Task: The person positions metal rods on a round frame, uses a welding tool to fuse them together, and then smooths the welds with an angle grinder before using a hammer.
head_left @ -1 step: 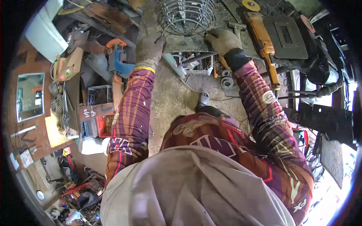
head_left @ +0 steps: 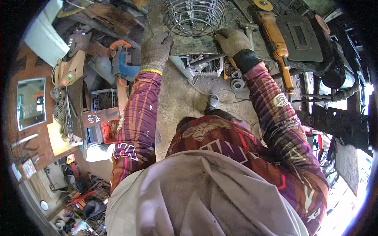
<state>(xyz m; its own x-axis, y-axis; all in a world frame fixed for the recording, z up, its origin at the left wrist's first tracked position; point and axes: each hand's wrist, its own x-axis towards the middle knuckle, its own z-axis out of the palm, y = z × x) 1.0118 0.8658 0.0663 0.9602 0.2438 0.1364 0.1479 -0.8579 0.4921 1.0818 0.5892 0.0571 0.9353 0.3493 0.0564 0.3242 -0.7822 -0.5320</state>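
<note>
Left hand (head_left: 156, 50): gloved, close in beside the wire cage (head_left: 193, 34)
Right hand (head_left: 235, 42): gloved, between cage and hammer (head_left: 248, 26)
Fingers: can't tell, pinching wire or just resting!

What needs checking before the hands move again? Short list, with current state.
1. Hands gloved: ok, on both the left hand and the right hand.
2. Wire cage firmly gripped: cannot tell; both hands are at its near side, but their hold is unclear.
3. Hammer well away from the right hand: not ok, it lies close beside it.
4. Angle grinder switched off: cannot tell; it lies right of the hammer, in neither hand.
5. Welding shield clear of the cage: ok, it lies to the right of the grinder.
6. Eye protection worn: cannot tell, face out of view.
</note>
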